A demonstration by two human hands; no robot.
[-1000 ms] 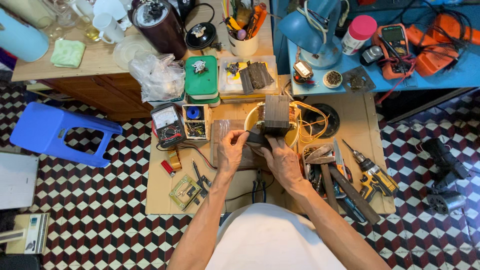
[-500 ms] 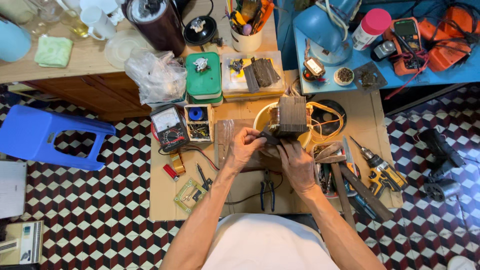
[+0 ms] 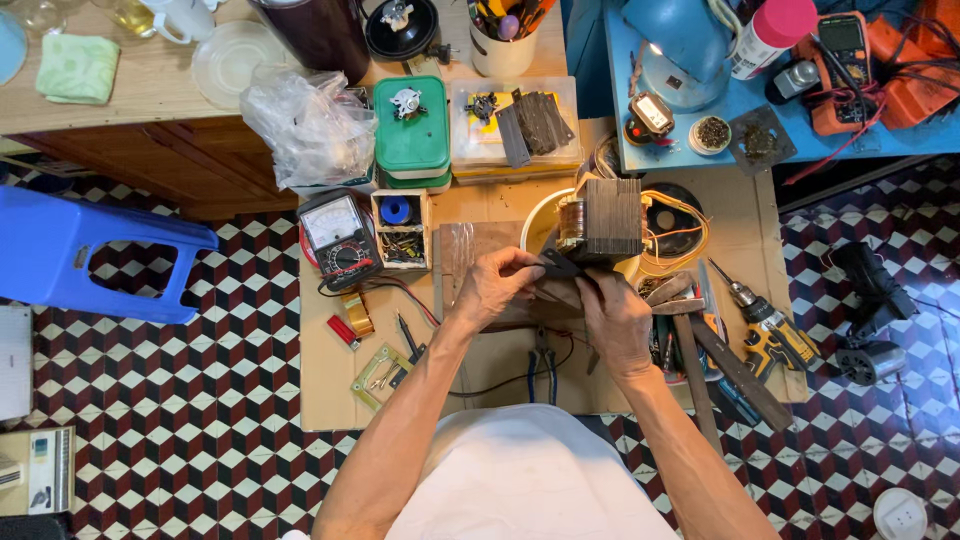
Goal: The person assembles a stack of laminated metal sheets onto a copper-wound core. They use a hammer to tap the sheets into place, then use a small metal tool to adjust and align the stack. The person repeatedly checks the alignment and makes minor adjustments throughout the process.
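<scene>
Dark steel: a thin flat lamination plate (image 3: 558, 265) pinched between the fingers of the left hand (image 3: 492, 288), just below the blocky transformer core with copper winding (image 3: 598, 220) on the low cardboard-topped work table (image 3: 330, 380). Right hand (image 3: 618, 318) beside it, fingers curled onto the same plate's edge. Black analogue multimeter (image 3: 338, 238) to the left. Yellow cordless drill (image 3: 762, 330) to the right, well apart.
</scene>
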